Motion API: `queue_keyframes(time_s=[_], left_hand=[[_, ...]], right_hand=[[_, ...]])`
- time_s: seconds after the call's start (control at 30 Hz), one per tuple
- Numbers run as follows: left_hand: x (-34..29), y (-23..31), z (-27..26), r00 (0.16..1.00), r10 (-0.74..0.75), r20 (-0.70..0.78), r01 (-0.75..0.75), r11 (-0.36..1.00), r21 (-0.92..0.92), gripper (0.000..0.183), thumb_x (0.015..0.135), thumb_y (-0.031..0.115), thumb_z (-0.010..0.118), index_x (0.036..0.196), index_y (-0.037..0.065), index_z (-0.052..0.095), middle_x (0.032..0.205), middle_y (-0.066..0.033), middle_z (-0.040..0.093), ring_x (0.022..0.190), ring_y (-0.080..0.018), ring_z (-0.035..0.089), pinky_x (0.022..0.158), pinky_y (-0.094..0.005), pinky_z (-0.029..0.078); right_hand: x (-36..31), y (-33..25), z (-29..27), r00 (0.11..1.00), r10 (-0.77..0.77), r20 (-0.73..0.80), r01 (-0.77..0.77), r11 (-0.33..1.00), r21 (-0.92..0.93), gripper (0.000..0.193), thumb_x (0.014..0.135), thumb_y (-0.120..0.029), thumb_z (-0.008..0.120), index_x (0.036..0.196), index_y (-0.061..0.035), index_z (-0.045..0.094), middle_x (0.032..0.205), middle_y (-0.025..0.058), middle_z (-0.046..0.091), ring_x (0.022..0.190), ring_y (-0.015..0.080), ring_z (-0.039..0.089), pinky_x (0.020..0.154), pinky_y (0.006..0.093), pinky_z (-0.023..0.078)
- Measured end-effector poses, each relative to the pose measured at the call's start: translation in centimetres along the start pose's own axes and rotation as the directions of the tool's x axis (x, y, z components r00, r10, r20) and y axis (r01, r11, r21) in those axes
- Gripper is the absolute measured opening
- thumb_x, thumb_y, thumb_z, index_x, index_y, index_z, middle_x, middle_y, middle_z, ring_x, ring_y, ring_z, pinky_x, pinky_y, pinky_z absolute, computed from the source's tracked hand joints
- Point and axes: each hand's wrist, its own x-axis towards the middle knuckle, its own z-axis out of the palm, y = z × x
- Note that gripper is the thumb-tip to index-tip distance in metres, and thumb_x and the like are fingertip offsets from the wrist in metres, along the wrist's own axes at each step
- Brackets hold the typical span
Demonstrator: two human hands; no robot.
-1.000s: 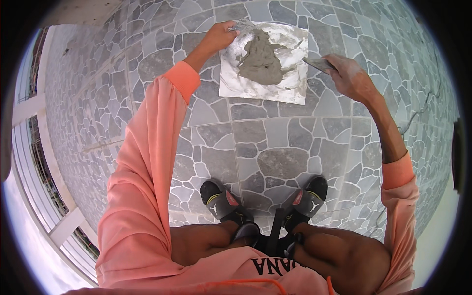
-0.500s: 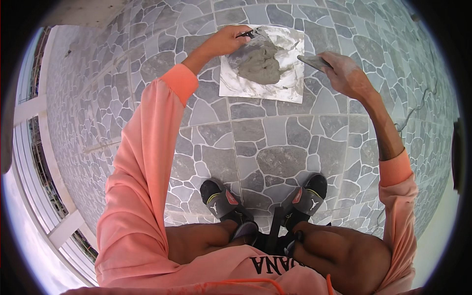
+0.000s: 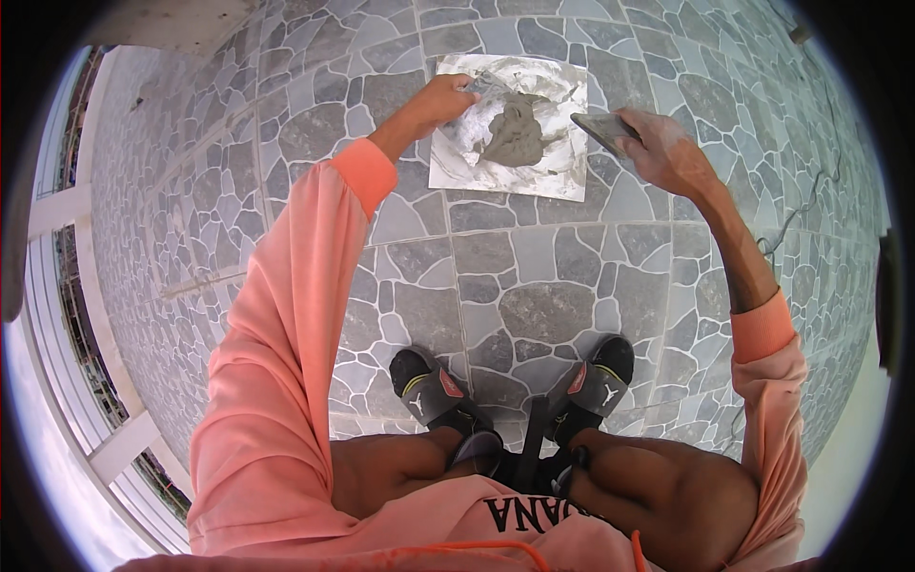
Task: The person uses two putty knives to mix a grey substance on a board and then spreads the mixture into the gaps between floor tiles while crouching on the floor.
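A mound of wet grey mortar (image 3: 515, 133) lies on a white square board (image 3: 456, 179), with smears around it. My left hand (image 3: 444, 99) is closed at the board's far left edge, around the dark handle of a putty knife (image 3: 484, 85); its blade blends into the grey smears. To the right of the board, my right hand (image 3: 667, 153) grips a flat grey trowel (image 3: 602, 131). The trowel is tilted, its tip beside the board's right edge. Mortar dust coats the fingers of that hand.
The board rests on a floor of grey stone-pattern tiles (image 3: 548, 310) with pale joints. My feet in dark slides (image 3: 434, 391) stand near me. A thin cable (image 3: 796, 214) trails along the floor on the right. A white railing (image 3: 62, 214) runs along the left.
My left hand has drawn down toward me with the putty knife. The mortar is gathered into a narrower mound, baring more of the board on its left. The right-hand trowel has tilted more.
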Motion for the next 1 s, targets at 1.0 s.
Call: queue_keyframes(time_s=[1.0], left_hand=[[-6.6, -6.4, -3.9, 0.970, -0.149, -0.191, 0.079, 0.939, -0.335, 0.036, 0.092, 0.016, 0.063, 0.122, 0.002, 0.050, 0.085, -0.0036, 0.059, 0.069, -0.0106, 0.053, 0.056, -0.0293, 0.039]], right_hand=[[0.2, 2.4, 4.3, 0.862, 0.415, 0.291, -0.501, 0.613, 0.611, 0.032, 0.091, -0.016, 0.061, 0.112, 0.0079, 0.060, 0.098, 0.0077, 0.062, 0.083, 0.0147, 0.060, 0.076, 0.0320, 0.051]])
